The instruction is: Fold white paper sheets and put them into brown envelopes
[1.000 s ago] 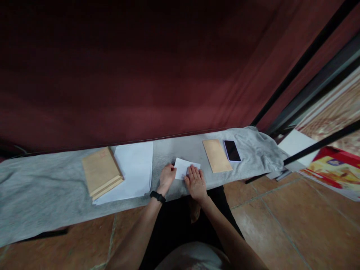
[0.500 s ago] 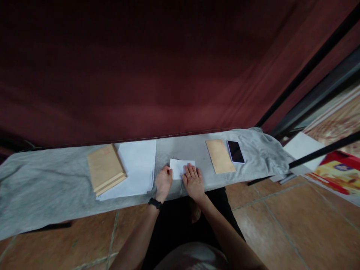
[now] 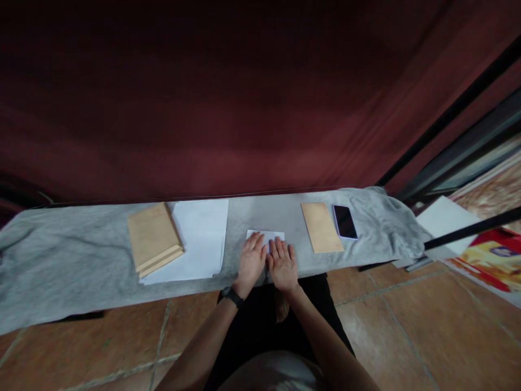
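Note:
A small white folded paper (image 3: 265, 234) lies on the grey cloth in front of me, mostly covered by my hands. My left hand (image 3: 251, 259), below a dark wristband, rests flat on its left part with the fingers stretched out. Beside it, my right hand (image 3: 283, 266) lies flat on the right part, fingers extended. Neither hand grips anything. To the right sits a single brown envelope (image 3: 321, 228), and to the left a stack of white paper sheets (image 3: 205, 239).
Bundled brown envelopes (image 3: 153, 236) overlap the sheets on the left. A phone (image 3: 345, 221) lies beyond the single envelope. The grey cloth (image 3: 81, 255) covers a narrow bench against a dark red surface (image 3: 244, 119). Black bars (image 3: 472, 231) and a red printed box (image 3: 494, 252) stand at right.
My left hand has gone from pinching the paper's left edge to lying flat on top of it. My right hand stays flat on the paper. The view has shifted slightly.

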The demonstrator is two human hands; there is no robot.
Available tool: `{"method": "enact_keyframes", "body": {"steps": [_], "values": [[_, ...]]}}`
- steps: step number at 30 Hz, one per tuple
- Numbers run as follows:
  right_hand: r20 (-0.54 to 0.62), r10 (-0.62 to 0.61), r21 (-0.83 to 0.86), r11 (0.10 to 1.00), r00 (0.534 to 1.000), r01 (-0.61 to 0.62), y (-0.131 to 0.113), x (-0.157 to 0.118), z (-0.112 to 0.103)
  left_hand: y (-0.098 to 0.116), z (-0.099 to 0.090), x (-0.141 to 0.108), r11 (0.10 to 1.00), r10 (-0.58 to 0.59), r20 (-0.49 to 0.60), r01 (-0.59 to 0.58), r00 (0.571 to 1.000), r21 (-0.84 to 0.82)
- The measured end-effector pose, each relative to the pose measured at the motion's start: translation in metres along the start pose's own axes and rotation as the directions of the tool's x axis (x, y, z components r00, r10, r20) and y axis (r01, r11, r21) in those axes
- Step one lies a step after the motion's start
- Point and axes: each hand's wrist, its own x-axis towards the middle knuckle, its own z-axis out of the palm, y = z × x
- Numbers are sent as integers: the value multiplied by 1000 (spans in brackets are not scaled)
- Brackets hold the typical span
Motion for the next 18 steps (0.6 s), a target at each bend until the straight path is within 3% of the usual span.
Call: {"method": "enact_keyframes", "body": {"steps": [2,4,18], "values": [[19,-13,-13,1000,1000,13,1,0,0,6,9,1,993,119,72,-118,990,-10],[27,-22,-22,1000,999,22,2,-1,-1,9,15,1,988,152,127,-154,980,6],[1,105,52,993,995,-105,2,0,4,7,27,3,993,-19,186,-3,982,115]]}}
